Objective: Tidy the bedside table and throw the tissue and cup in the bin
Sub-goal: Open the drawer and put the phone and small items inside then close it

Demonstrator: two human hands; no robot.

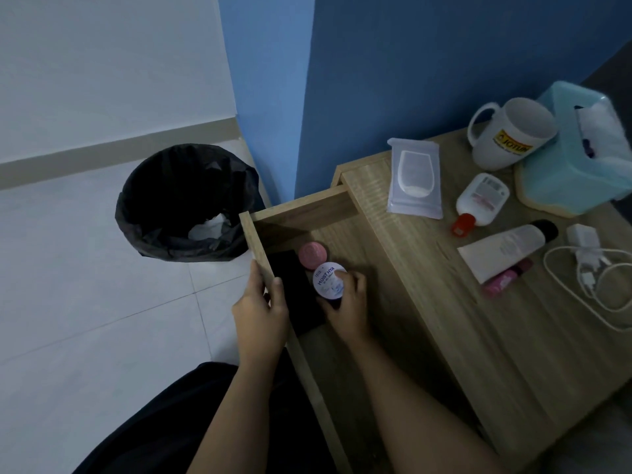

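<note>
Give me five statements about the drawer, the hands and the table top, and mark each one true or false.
1. The drawer is pulled open. True.
2. The right hand holds a white-lidded jar inside the drawer. True.
3. The left hand is lifting the mug. False: it grips the drawer's front edge; the mug stands untouched on the table top.
4. The bin stands on the table. False: it stands on the floor, left of the table, lined with a black bag.
5. A pink-lidded jar sits in the drawer beside the white-lidded one. True.
</note>
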